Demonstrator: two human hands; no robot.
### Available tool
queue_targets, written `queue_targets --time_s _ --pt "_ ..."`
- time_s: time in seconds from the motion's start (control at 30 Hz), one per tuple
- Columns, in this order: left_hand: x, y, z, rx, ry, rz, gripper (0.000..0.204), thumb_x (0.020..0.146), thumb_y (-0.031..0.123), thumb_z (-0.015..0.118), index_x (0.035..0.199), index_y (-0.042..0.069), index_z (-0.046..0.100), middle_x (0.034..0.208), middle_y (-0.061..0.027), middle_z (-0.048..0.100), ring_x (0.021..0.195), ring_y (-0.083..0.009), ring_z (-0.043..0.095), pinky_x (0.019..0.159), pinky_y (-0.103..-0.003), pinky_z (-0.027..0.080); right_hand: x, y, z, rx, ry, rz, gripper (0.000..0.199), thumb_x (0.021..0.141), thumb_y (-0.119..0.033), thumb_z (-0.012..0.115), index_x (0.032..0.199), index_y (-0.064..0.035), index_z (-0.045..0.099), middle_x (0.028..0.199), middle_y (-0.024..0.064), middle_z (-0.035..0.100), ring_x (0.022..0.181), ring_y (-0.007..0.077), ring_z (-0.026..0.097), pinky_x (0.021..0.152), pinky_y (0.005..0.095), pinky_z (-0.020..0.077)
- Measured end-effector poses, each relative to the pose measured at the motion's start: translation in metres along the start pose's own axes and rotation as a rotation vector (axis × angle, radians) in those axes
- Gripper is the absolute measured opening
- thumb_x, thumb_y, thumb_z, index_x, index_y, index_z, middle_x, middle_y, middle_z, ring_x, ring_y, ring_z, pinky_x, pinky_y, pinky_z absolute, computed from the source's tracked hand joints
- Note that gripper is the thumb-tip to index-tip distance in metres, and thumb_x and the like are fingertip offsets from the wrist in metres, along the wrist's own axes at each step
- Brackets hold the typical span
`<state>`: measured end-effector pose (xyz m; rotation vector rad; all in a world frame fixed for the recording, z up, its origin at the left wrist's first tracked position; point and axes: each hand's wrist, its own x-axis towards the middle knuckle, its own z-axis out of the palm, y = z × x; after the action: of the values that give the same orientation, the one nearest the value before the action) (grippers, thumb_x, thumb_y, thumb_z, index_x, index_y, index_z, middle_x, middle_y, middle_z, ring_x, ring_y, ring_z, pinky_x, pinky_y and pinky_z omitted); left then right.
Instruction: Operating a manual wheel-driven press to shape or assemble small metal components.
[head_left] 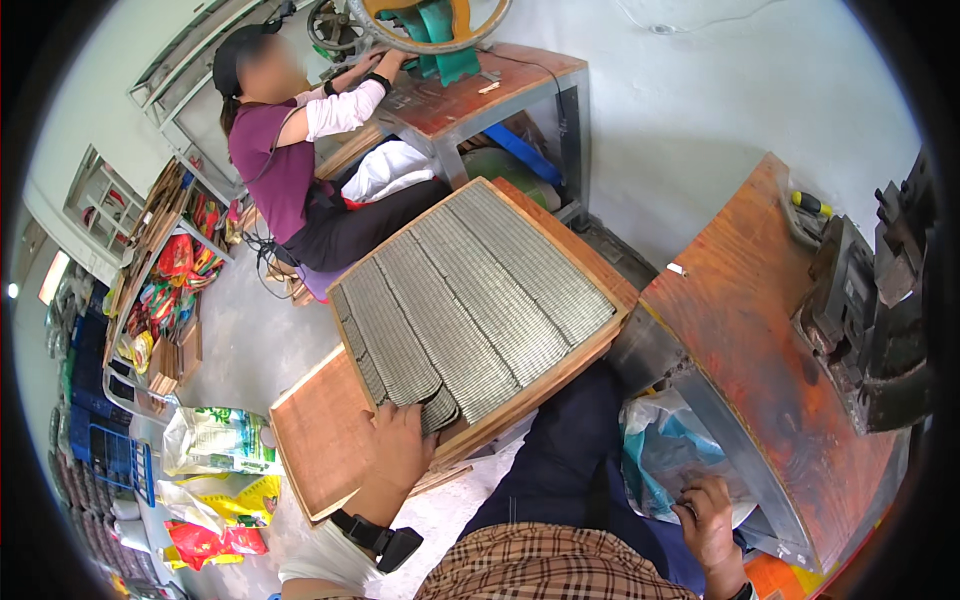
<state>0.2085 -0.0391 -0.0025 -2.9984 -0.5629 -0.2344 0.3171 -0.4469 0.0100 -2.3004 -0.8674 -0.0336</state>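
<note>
My left hand (402, 440) is at the near end of a shallow wooden tray, its fingers closed against the end of one row. There a small bunch of thin, rounded grey metal pieces (440, 408) curves away from the rest. The tray holds several long rows of tightly packed metal pieces (480, 290). Part of what my left fingers grip is hidden by the hand. Low on the right, beside my thigh, my right hand (708, 510) hovers with loosely bent fingers and the thumb apart. Nothing shows in it.
A flat wooden board (325, 430) juts out under the tray's left side. On the right stands a worn wooden bench (760, 290) with dark metal machinery (860, 300); a plastic bag (680, 450) sits beneath. A co-worker (285, 170) sits at a wheeled machine ahead. Bags (220, 440) lie left.
</note>
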Motion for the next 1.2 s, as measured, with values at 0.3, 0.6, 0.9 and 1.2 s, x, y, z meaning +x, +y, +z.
queue_targets --time_s 0.3,0.6,0.9,1.2 --pt "0.022 -0.019 -0.006 0.015 -0.205 0.103 0.034 0.061 0.030 0.074 0.082 0.004 0.065 0.082 -0.0100 0.065 0.083 -0.0288 0.056 0.084 -0.042 0.041 -0.007 0.006 0.001 0.102 0.046 -0.070 0.023 0.058 0.001 0.073 0.077 -0.0019 0.058 0.084 0.0132 0.060 0.081 0.0340 0.056 0.071 0.0419 0.0464" --pt "0.073 -0.023 -0.058 -1.448 -0.487 -0.409 0.034 0.070 0.008 0.071 0.099 -0.009 0.063 0.084 -0.0130 0.066 0.072 -0.0194 0.063 0.066 -0.028 0.050 -0.013 0.005 -0.017 0.081 0.096 -0.072 0.021 0.064 -0.005 0.073 0.081 -0.0034 0.062 0.090 0.0115 0.062 0.087 0.0313 0.058 0.077 0.0399 0.0481" --pt "0.190 0.273 -0.110 -0.858 -0.374 0.564 0.027 0.069 0.020 0.072 0.084 -0.002 0.066 0.076 -0.0121 0.066 0.070 -0.0216 0.064 0.065 -0.035 0.050 -0.045 0.003 -0.052 -0.034 0.230 0.067 0.018 0.067 -0.006 0.073 0.080 -0.0033 0.062 0.089 0.0102 0.062 0.085 0.0294 0.058 0.074 0.0375 0.0487" --pt "0.156 0.336 -0.063 -0.601 0.221 0.704 0.039 0.066 0.026 0.073 0.091 0.002 0.055 0.082 -0.0136 0.055 0.082 -0.0332 0.055 0.071 -0.044 0.046 -0.062 0.005 -0.069 0.041 0.316 0.121 0.023 0.064 -0.005 0.076 0.081 -0.0032 0.061 0.089 0.0109 0.062 0.086 0.0313 0.059 0.074 0.0389 0.0492"
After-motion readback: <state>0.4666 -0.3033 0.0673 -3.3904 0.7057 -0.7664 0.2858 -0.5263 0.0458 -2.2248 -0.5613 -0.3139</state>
